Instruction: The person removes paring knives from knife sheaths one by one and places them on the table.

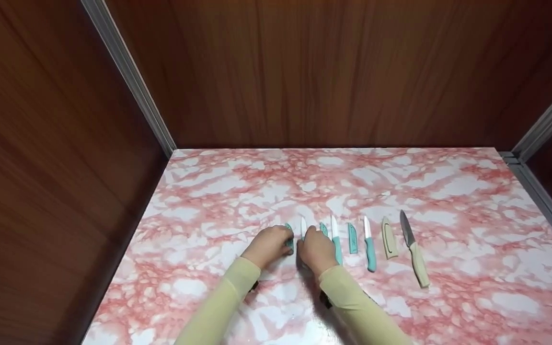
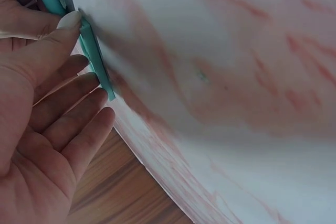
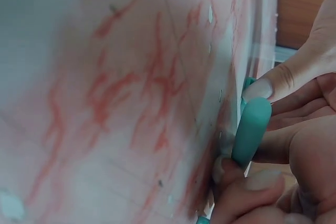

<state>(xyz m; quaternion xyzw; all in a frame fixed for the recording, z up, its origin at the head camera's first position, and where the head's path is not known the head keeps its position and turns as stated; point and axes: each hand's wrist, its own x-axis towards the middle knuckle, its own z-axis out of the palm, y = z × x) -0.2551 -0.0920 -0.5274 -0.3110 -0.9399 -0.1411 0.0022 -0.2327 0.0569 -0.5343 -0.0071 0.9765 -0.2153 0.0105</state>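
In the head view my left hand (image 1: 270, 244) holds a teal knife sheath (image 1: 290, 235) by its sides near the table's middle. The left wrist view shows the thumb on one end of this sheath (image 2: 95, 59), with the other fingers spread beside it. Just to the right, my right hand (image 1: 318, 249) grips a small knife by its teal handle (image 3: 252, 132). Its white blade (image 1: 304, 224) points away from me, and the fingers cover most of the handle in the head view. Blade and sheath are apart, side by side.
Right of my hands lie a teal sheath (image 1: 324, 229), a teal-handled knife (image 1: 334, 235), another teal sheath (image 1: 352, 238) and knife (image 1: 370, 249), then a beige sheath (image 1: 389, 238) and a larger beige-handled knife (image 1: 417, 261). Wooden panels (image 1: 304, 72) border the red-and-white table (image 1: 199, 287).
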